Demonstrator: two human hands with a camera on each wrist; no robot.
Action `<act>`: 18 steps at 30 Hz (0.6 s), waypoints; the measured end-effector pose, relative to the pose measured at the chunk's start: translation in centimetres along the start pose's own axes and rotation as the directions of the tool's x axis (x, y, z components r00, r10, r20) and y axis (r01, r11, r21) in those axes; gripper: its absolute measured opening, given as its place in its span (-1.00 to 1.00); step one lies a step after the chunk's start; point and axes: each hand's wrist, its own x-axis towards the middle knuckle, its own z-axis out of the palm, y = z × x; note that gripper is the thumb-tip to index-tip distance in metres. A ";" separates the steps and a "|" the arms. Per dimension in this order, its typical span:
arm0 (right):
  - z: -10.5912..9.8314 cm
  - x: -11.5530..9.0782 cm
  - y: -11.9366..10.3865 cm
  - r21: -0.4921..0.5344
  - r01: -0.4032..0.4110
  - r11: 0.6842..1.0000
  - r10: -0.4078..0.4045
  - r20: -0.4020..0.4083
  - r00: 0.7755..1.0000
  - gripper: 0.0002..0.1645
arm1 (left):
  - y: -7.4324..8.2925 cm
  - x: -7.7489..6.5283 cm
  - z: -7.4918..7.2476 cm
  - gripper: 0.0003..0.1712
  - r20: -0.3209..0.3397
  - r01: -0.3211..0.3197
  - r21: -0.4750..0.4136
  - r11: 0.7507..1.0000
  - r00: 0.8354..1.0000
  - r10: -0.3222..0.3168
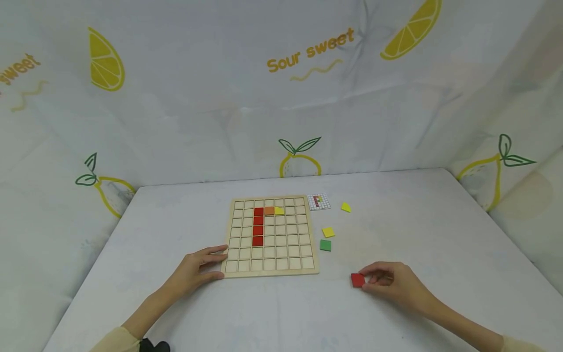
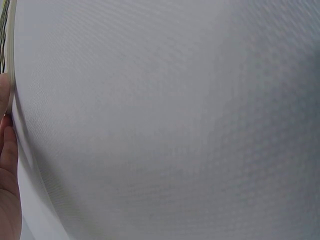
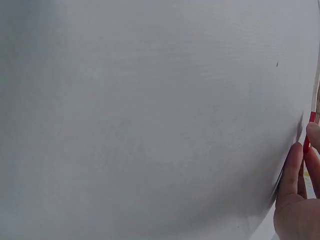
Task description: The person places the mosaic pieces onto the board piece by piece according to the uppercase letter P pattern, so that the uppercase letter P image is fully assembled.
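The head view looks forward and down from the near side, well back, taking in the table (image 1: 396, 220), both hands and the far backdrop (image 1: 198, 122). Each wrist view sits close over white cloth, which fills most of it. The left one shares the left hand (image 1: 198, 269) and board (image 1: 270, 274) edge with the head view; the right one, the right hand (image 1: 396, 284) and red tile (image 1: 357, 280).
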 end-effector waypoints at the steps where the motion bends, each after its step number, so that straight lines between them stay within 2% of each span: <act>1: -0.1 0.0 -0.1 0.005 -0.011 1.000 0.011 0.006 1.000 -0.66 | 0.0 0.0 0.0 -0.49 0.004 0.005 -0.006 1.000 1.000 -0.005; 7: -0.2 0.2 -0.5 0.095 -0.005 0.995 0.002 0.032 0.999 -0.60 | 0.2 0.1 -0.1 -0.48 0.015 0.036 -0.010 0.999 0.999 -0.036; 18: 1.2 1.1 -1.9 0.245 -0.064 0.967 0.059 0.025 0.998 -0.55 | 0.4 0.1 -0.1 -0.48 0.016 0.038 -0.003 0.999 0.999 -0.038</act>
